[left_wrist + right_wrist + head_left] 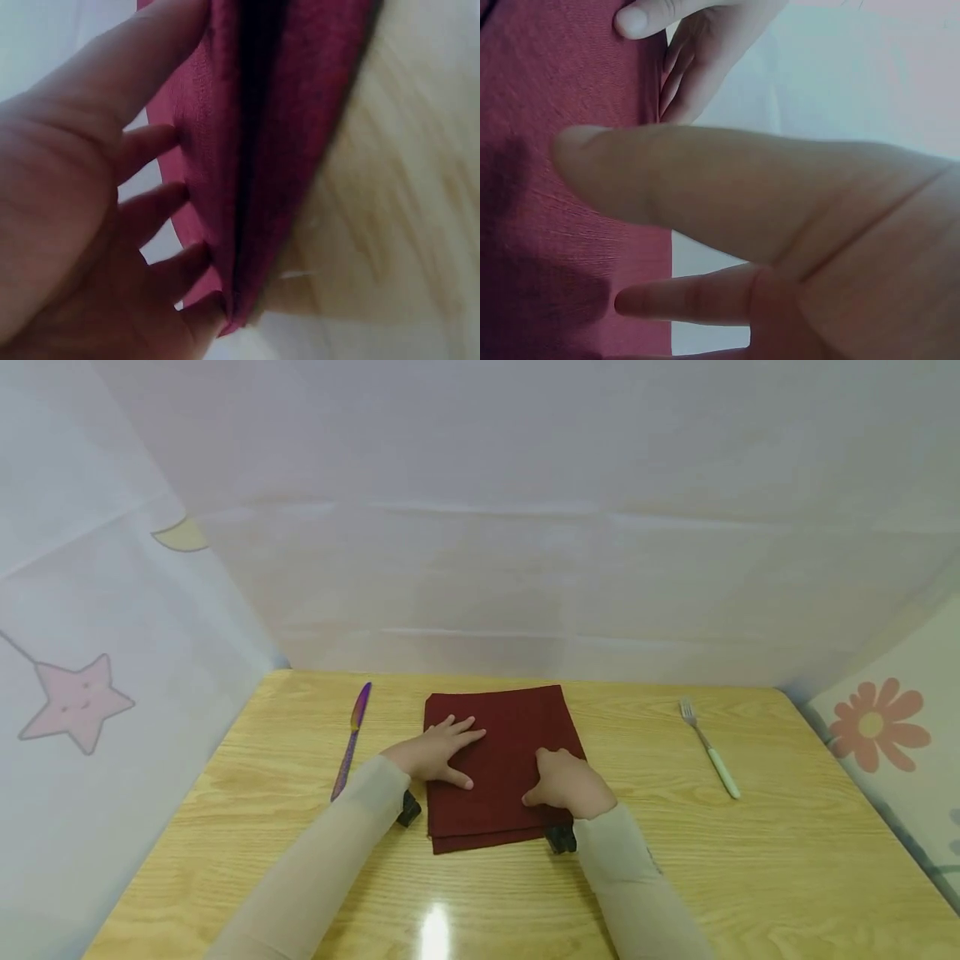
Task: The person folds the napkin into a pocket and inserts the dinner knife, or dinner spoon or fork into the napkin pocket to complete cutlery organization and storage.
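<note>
A dark red folded cloth (501, 752) lies flat on the wooden table, its layers slightly offset along the near edge. On its left side rests my left hand (435, 753), fingers spread and fairly straight. My right hand (566, 781) touches the cloth's right side, thumb pointing inward. The left wrist view shows the left fingertips against the cloth (300, 142), with a dark gap between its layers. In the right wrist view, the thumb and fingers of the right hand (727, 195) are extended over the cloth (562, 82); neither hand pinches it.
A purple iridescent knife (351, 739) lies left of the cloth on the table (637, 868). Off to the right is a fork (709, 747) with a pale green handle. A pale curtain (487, 568) closes off the back and sides.
</note>
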Demonstrator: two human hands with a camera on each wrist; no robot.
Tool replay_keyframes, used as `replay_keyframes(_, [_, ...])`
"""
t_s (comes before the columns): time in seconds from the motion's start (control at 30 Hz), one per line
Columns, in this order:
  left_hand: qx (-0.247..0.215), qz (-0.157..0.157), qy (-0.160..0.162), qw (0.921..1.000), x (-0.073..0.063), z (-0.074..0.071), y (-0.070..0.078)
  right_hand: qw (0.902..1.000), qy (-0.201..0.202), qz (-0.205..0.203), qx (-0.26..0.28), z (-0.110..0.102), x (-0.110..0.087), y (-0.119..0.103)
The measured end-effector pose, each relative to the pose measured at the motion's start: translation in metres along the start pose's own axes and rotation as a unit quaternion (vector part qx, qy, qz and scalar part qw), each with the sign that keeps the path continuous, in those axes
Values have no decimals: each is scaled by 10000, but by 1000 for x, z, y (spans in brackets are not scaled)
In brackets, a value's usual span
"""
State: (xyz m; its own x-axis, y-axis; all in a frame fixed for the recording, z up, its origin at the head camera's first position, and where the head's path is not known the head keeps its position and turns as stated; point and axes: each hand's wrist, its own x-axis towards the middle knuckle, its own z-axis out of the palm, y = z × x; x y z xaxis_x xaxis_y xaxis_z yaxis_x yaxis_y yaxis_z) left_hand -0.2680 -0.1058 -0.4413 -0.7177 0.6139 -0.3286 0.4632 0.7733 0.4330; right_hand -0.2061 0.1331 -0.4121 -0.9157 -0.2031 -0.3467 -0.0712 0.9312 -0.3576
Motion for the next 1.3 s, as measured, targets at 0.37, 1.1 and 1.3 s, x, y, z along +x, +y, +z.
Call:
replay_keyframes(0.37, [874,-788,-124,9930,-7,7,39,9999,-162,6,15,3,13,12])
replay_keyframes(1.1, [1364,-916,883,9824,-18,25,75,9807,-766,-1614,799,-13,62,78])
replay_keyframes(1.3, [560,-36,684,9961,-12,14,45,9875,-200,-1324,836,-10,44,70])
